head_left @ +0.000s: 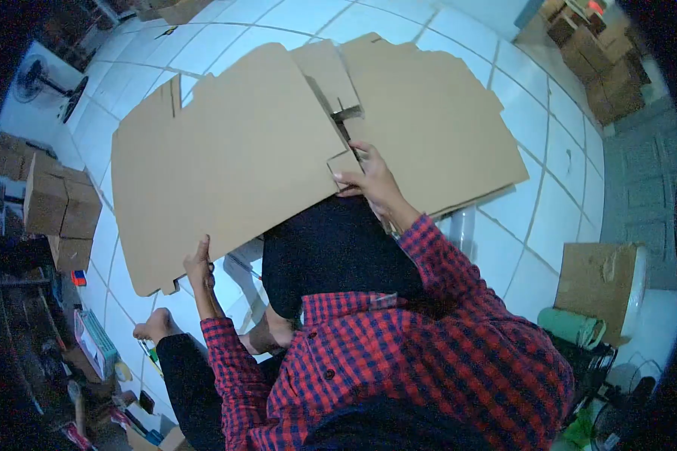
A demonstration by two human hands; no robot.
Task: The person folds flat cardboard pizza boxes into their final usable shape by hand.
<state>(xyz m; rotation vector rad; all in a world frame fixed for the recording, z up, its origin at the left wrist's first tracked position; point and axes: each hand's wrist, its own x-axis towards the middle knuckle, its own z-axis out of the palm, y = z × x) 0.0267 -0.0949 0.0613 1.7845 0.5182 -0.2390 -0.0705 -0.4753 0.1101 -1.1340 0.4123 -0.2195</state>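
Note:
A large flat brown cardboard sheet (pixel 218 150), with rounded and notched edges, spreads across the left and middle of the view. My left hand (pixel 200 267) grips its near edge, thumb on top and the other fingers underneath. At the sheet's right near corner, my right hand (pixel 376 180) is closed on a small cardboard flap (pixel 342 162). A second cardboard piece (pixel 436 113) lies to the right of that hand, partly under my fingers. Between the two pieces a narrow slotted strip (pixel 327 71) shows, with a dark gap near my right fingertips.
White floor tiles (pixel 557 192) surround the cardboard. Cardboard boxes (pixel 62 197) stand at left, and more boxes (pixel 602 64) are stacked at far right. A green rolled item (pixel 572 327) sits at lower right. Assorted tools and tape (pixel 123 371) lie at lower left, near my bare foot.

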